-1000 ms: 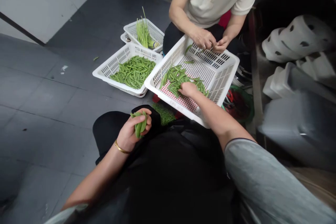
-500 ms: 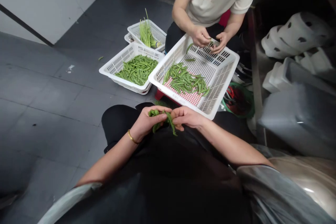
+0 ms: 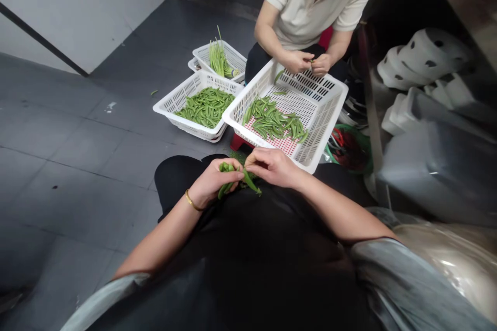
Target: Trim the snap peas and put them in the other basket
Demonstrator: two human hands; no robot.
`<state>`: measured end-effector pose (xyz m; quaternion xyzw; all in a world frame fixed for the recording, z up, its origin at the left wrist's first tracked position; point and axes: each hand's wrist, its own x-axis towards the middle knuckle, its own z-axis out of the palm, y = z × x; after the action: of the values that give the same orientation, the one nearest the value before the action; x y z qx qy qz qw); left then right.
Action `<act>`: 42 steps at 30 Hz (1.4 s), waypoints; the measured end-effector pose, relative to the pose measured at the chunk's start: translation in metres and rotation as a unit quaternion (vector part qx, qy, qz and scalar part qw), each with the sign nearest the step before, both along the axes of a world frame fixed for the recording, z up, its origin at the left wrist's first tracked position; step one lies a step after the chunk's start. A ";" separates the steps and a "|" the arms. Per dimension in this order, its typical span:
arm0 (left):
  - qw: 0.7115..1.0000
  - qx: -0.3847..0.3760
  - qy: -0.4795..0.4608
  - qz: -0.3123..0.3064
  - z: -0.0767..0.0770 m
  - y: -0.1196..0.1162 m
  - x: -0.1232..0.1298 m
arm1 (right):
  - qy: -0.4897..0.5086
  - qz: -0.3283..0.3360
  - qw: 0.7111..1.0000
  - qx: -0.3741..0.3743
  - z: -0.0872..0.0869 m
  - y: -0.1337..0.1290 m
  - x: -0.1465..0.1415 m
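Holding a small bunch of pea pods (image 3: pixel 224 168), the left hand (image 3: pixel 216 180) was clamped round them, thumb on top, just above the lap. One single pod (image 3: pixel 252 184) stuck out past the left thumb, slanting down to the right. Right hand (image 3: pixel 268 166): thumb and fingertips pinched together on the upper end of that pod, right by the left thumb. Gold bracelet (image 3: pixel 193 201) on the left wrist.

Past the hands, a large white slotted basket (image 3: pixel 326 132) sat tilted slightly in view, its near edge over a red stool (image 3: pixel 238 143). Loose pile of pods (image 3: pixel 274 119) in its near half, a couple of strays near the far wall. To its left, a second white basket (image 3: pixel 165 107) held a fuller heap of pods (image 3: pixel 207 107). Behind that, a smaller white basket (image 3: pixel 201 54) had a bundle of green stalks (image 3: pixel 218 60) in it, tips over the rim.

Across the large basket, a co-worker in a cream polo shirt (image 3: pixel 298 8) had both hands (image 3: pixel 300 61) together over the far rim, fingertips on something small and green; too small to identify. Right side: grey tub (image 3: pixel 435 165), white perforated containers (image 3: pixel 423 57), green basin (image 3: pixel 363 147) with red items inside, unidentifiable.
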<state>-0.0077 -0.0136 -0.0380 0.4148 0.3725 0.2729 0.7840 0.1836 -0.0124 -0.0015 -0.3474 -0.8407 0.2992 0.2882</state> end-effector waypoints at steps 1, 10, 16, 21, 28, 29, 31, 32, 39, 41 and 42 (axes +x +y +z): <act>1.000 -0.011 -0.008 -0.004 0.000 0.000 0.001 | -0.006 0.006 1.000 0.015 -0.001 0.001 -0.001; 0.995 -0.051 -0.041 -0.076 0.003 0.014 -0.003 | 0.010 0.084 0.996 0.015 0.002 0.013 0.003; 0.991 -0.085 -0.091 0.042 0.000 0.020 0.013 | -0.049 -0.110 0.970 0.210 -0.006 0.006 0.002; 0.973 0.007 -0.006 0.230 -0.001 0.022 0.003 | -0.033 -0.175 0.981 0.076 -0.002 -0.004 0.057; 0.969 0.109 0.107 0.193 0.004 0.015 -0.001 | -0.130 -0.102 0.984 -0.074 -0.008 -0.002 0.050; 0.965 0.134 0.139 0.177 0.006 0.014 -0.002 | -0.159 -0.076 0.983 -0.059 -0.009 0.000 0.038; 0.932 0.232 0.231 0.157 0.012 0.011 -0.008 | -0.230 -0.032 0.972 -0.027 -0.011 0.002 0.019; 0.900 0.301 0.279 0.146 0.016 0.009 -0.011 | -0.259 -0.010 0.966 -0.015 -0.010 0.003 0.014; 0.843 0.445 0.288 -0.088 0.030 -0.001 -0.001 | -0.214 0.070 0.973 0.058 -0.010 -0.002 0.010; 0.916 0.329 0.224 -0.044 0.022 0.001 0.009 | -0.134 0.019 0.989 0.067 -0.016 -0.001 0.010; 0.952 0.248 0.181 -0.004 0.017 0.002 0.013 | -0.089 -0.023 0.994 0.067 -0.019 -0.001 0.011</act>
<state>0.0052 -0.0111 -0.0206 0.6402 0.4272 0.2737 0.5768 0.1945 -0.0131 -0.0206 -0.3717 -0.8729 0.2039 0.2416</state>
